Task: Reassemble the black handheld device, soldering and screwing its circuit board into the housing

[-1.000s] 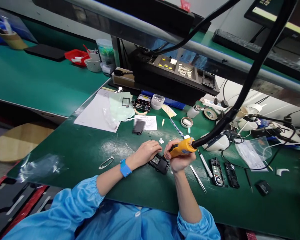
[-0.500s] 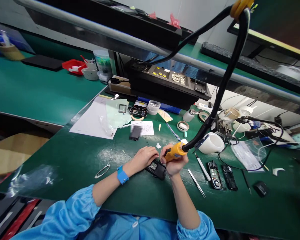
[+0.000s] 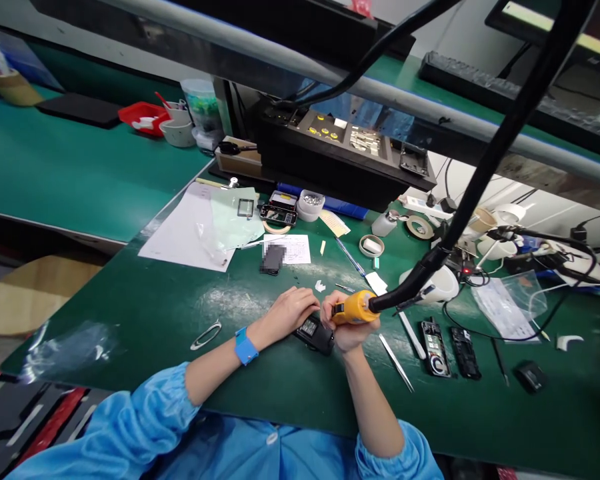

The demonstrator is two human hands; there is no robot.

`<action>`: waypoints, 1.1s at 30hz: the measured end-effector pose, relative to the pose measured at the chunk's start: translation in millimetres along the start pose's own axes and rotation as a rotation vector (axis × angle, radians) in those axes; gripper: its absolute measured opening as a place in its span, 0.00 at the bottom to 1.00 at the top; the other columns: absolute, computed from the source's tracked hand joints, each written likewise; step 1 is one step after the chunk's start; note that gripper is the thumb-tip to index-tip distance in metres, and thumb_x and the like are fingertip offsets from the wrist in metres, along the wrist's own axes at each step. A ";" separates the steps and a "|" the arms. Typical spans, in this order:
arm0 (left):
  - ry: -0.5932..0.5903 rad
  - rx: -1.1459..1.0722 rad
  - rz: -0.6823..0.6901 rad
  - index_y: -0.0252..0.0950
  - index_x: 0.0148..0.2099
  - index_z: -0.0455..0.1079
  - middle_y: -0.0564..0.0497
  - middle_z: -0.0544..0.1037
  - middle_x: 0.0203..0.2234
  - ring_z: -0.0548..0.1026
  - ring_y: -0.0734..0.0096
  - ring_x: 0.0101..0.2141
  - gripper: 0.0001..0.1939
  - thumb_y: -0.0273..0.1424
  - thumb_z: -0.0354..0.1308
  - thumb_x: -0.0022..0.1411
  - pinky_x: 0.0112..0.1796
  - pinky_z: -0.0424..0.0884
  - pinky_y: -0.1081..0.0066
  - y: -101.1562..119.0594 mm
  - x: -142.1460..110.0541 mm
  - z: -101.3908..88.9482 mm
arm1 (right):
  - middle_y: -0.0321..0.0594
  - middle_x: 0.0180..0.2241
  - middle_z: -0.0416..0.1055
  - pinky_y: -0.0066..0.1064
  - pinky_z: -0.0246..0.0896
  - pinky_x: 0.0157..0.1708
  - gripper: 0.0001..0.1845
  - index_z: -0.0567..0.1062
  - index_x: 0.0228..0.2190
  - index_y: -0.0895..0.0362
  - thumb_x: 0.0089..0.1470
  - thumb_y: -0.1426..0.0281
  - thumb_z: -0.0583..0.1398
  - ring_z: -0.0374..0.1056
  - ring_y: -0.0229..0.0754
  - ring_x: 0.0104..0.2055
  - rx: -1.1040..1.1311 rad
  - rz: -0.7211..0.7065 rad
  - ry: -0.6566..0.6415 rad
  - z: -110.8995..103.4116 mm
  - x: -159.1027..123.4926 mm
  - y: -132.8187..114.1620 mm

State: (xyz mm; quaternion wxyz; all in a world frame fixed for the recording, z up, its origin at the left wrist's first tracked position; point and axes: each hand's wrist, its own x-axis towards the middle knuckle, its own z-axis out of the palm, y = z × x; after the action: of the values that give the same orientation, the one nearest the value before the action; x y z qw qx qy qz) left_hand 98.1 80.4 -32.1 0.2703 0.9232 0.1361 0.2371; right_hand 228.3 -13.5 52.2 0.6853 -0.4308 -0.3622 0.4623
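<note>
On the green bench lies a black phone-like handset [image 3: 319, 335], a pale label area showing on it. My left hand [image 3: 291, 313], with a blue wristband [image 3: 245, 346], is closed with its fingers curled over the handset's upper left part. A yellow electric screwdriver [image 3: 356, 312] on a thick black cord is gripped in my right hand [image 3: 349, 335], above the handset's right side. Its tip is hidden behind my fingers. To the right are white tweezers [image 3: 397, 363], a white pen-like tool [image 3: 413, 335] and two opened handset parts [image 3: 435, 350].
The thick black cord [image 3: 485, 160] crosses from the screwdriver to the upper right. Beyond my hands lie a dark pixelated device [image 3: 273, 259], papers [image 3: 180, 230] and a tub of small parts [image 3: 311, 205]. A white cylinder [image 3: 440, 285] stands right of the cord.
The view has shifted slightly, and the cord now swings farther right. Both hands stay at the handset, and the screwdriver has tilted a little.
</note>
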 end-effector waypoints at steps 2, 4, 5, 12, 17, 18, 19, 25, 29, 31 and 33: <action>0.000 -0.001 0.000 0.39 0.43 0.75 0.50 0.76 0.34 0.76 0.63 0.37 0.13 0.29 0.52 0.82 0.41 0.70 0.67 -1.2 0.1 0.8 | 0.30 0.11 0.51 0.30 0.37 0.14 0.44 0.70 0.18 0.52 0.44 0.23 0.54 0.46 0.35 0.12 0.003 -0.002 -0.001 0.2 0.4 -0.2; 0.005 -0.003 0.002 0.39 0.43 0.75 0.50 0.76 0.34 0.76 0.63 0.36 0.12 0.30 0.53 0.81 0.40 0.70 0.67 -1.6 0.3 0.9 | 0.29 0.11 0.51 0.29 0.36 0.14 0.44 0.70 0.18 0.52 0.44 0.23 0.54 0.45 0.35 0.12 0.007 -0.015 0.004 1.4 1.2 -0.8; 0.010 -0.005 0.003 0.39 0.43 0.75 0.50 0.77 0.34 0.77 0.63 0.36 0.12 0.30 0.53 0.81 0.40 0.70 0.67 -1.5 0.3 0.8 | 0.29 0.11 0.51 0.29 0.36 0.13 0.44 0.70 0.18 0.52 0.44 0.22 0.53 0.45 0.34 0.12 0.008 -0.024 0.009 2.2 1.9 -1.1; 0.064 -0.029 0.008 0.39 0.45 0.76 0.49 0.80 0.35 0.78 0.63 0.36 0.12 0.30 0.53 0.82 0.41 0.71 0.66 3.1 1.1 -0.6 | 0.29 0.12 0.55 0.29 0.42 0.13 0.43 0.73 0.20 0.52 0.47 0.24 0.54 0.48 0.35 0.11 0.008 -0.103 0.076 7.4 10.4 -6.0; 0.046 -0.050 0.040 0.39 0.47 0.78 0.47 0.83 0.38 0.80 0.62 0.39 0.13 0.33 0.52 0.83 0.43 0.73 0.65 5.1 0.1 -6.0 | 0.29 0.12 0.52 0.29 0.44 0.13 0.43 0.73 0.20 0.52 0.47 0.24 0.53 0.48 0.35 0.12 0.019 -0.167 0.116 10.1 11.2 -21.4; 0.033 -0.055 0.054 0.39 0.48 0.78 0.47 0.84 0.38 0.80 0.62 0.40 0.13 0.33 0.53 0.83 0.44 0.73 0.65 5.2 -0.1 -7.2 | 0.28 0.11 0.52 0.29 0.44 0.13 0.43 0.73 0.20 0.52 0.47 0.24 0.53 0.48 0.35 0.12 0.024 -0.182 0.123 10.9 10.8 -24.9; 0.021 -0.058 0.067 0.39 0.48 0.79 0.47 0.84 0.38 0.81 0.63 0.40 0.13 0.34 0.53 0.83 0.44 0.74 0.65 5.2 -0.4 -8.2 | 0.28 0.11 0.51 0.29 0.44 0.13 0.43 0.72 0.20 0.51 0.46 0.24 0.53 0.47 0.35 0.12 0.028 -0.194 0.128 11.9 10.5 -27.9; -0.008 -0.065 0.118 0.38 0.47 0.79 0.46 0.84 0.37 0.81 0.62 0.40 0.16 0.37 0.52 0.84 0.44 0.73 0.64 5.6 -0.4 -10.8 | 0.27 0.10 0.50 0.29 0.45 0.12 0.42 0.73 0.21 0.51 0.47 0.25 0.54 0.45 0.35 0.11 0.044 -0.219 0.107 18.0 10.7 -33.9; -0.016 -0.072 0.138 0.37 0.49 0.80 0.46 0.84 0.38 0.81 0.62 0.41 0.16 0.36 0.52 0.84 0.44 0.73 0.64 6.7 -0.8 -13.0 | 0.27 0.10 0.50 0.29 0.44 0.11 0.42 0.73 0.21 0.51 0.47 0.24 0.54 0.45 0.35 0.11 0.061 -0.232 0.112 19.2 11.1 -32.6; -0.014 -0.078 0.144 0.38 0.49 0.80 0.46 0.84 0.39 0.81 0.62 0.42 0.15 0.35 0.52 0.84 0.45 0.73 0.63 7.1 -1.0 -14.0 | 0.28 0.10 0.51 0.28 0.44 0.11 0.42 0.73 0.20 0.51 0.46 0.24 0.55 0.45 0.35 0.11 0.056 -0.236 0.122 18.9 10.9 -32.9; -0.006 -0.086 0.150 0.37 0.48 0.80 0.45 0.84 0.39 0.82 0.62 0.42 0.15 0.35 0.52 0.84 0.45 0.74 0.63 7.5 -1.1 -14.4 | 0.28 0.10 0.52 0.28 0.44 0.11 0.42 0.73 0.20 0.51 0.47 0.24 0.55 0.46 0.35 0.10 0.041 -0.244 0.125 18.3 10.5 -33.7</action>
State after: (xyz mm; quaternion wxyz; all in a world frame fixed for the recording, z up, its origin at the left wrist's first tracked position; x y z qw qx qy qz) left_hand 90.7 80.1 -17.5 0.2914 0.9190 0.0554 0.2596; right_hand 226.0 -5.6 91.1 0.7664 -0.3972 -0.3590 0.3550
